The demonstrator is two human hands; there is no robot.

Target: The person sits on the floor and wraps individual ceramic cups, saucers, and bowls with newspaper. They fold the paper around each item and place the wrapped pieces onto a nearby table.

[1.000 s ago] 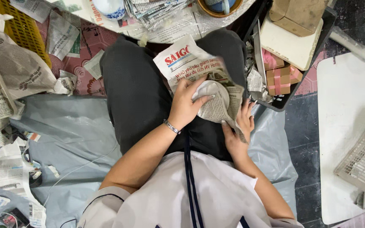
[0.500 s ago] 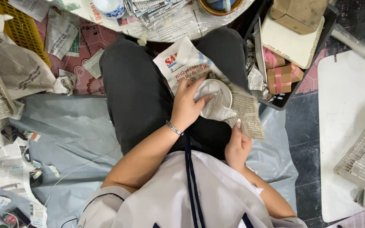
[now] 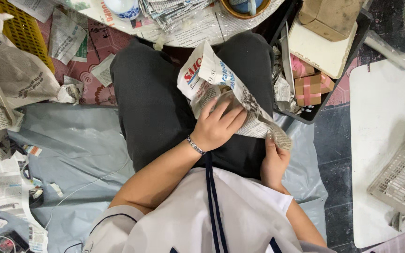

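A sheet of newspaper [image 3: 212, 77] lies wrapped over a rounded object on my lap, across dark trousers [image 3: 155, 103]. My left hand [image 3: 219, 124] presses flat on top of the wrapped bundle, fingers spread over the paper. My right hand [image 3: 273, 157] pinches the lower right corner of the same sheet and pulls it out to the side. The object under the paper is hidden.
A black tray [image 3: 319, 107] at my right holds small boxes with pink ribbon [image 3: 308, 86] and cardboard boxes [image 3: 331, 16]. Stacked newspapers [image 3: 174, 11] and bowls lie ahead. A yellow crate [image 3: 5, 28] and crumpled paper [image 3: 19, 75] sit left. A white grid basket [image 3: 401, 171] is at right.
The paper has been folded over the grey round object, which is now covered. My left hand moved down onto the bundle; my right hand dropped lower, drawing the sheet's corner outward.
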